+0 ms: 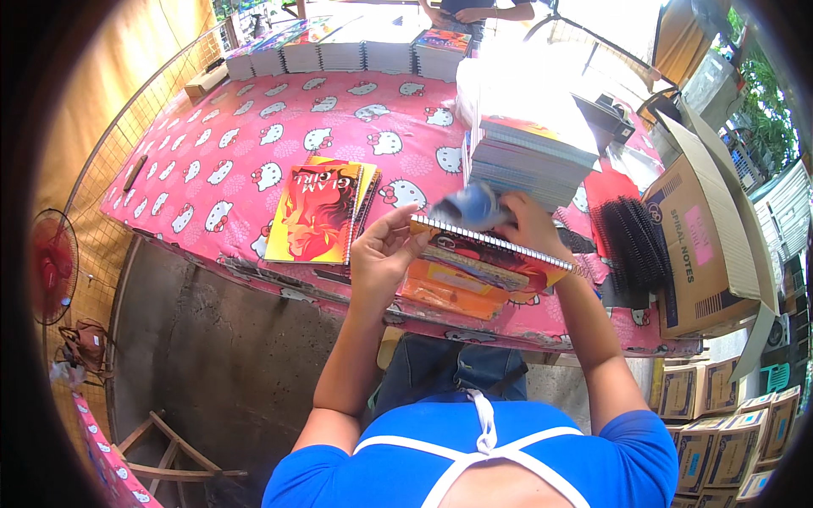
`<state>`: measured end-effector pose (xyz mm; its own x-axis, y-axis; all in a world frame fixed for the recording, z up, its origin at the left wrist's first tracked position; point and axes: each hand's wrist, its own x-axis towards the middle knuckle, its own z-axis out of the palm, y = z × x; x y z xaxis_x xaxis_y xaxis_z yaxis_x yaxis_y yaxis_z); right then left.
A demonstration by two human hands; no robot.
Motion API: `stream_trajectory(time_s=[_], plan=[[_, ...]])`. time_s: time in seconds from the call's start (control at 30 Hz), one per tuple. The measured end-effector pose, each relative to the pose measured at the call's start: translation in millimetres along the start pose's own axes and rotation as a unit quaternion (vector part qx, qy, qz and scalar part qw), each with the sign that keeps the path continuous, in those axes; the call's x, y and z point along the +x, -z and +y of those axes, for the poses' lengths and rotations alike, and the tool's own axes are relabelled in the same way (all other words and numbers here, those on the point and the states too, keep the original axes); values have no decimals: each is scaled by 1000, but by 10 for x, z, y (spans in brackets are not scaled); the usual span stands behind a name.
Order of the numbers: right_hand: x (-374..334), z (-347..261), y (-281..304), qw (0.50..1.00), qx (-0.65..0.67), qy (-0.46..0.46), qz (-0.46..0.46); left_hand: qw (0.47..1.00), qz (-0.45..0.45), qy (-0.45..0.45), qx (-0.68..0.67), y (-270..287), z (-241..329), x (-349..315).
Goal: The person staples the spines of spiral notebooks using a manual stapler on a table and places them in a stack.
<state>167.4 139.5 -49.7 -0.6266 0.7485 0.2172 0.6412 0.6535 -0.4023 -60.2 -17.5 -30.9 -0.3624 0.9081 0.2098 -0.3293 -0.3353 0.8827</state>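
A spiral notebook [542,273] with a dark, red and yellow cover is held tilted over the table's near edge, its coil edge up. My left hand [383,247] pinches the notebook at the left end of its coil. My right hand [535,227] is behind the notebook's right half, closed around a blue-and-grey tool [471,207]. The tool is smeared by motion, so its exact kind cannot be made out. Loose coil wire sticks out at the notebook's right end. Below the notebook lies an orange flat item [453,292], partly covered.
Finished-looking notebooks [309,212] lie left on the pink patterned tablecloth [229,135]. A tall paper stack [529,161] stands beyond my right hand. Black coils [631,245] lie beside an open carton [707,237]. More notebook stacks [343,51] line the far edge, where another person [474,13] stands.
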Motion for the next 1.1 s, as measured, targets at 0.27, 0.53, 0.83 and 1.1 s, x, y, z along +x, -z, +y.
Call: stream_trajectory(time_s=[0.27,0.53,0.83,1.1], plan=[[-1217,190,148,986,-26,-89,138,919,-113,-363,103,-31,547,225],[-1905,313,57,970,-124,-165,131,759,-207,-507,352,-233,911,-468],[-1717,-864,411,977,163,-38,130,875,-134,-334,323,-413,-59,-536],[-1547,-1091,401,954,287,-31,85,873,-122,-324,344,-451,-30,-585]])
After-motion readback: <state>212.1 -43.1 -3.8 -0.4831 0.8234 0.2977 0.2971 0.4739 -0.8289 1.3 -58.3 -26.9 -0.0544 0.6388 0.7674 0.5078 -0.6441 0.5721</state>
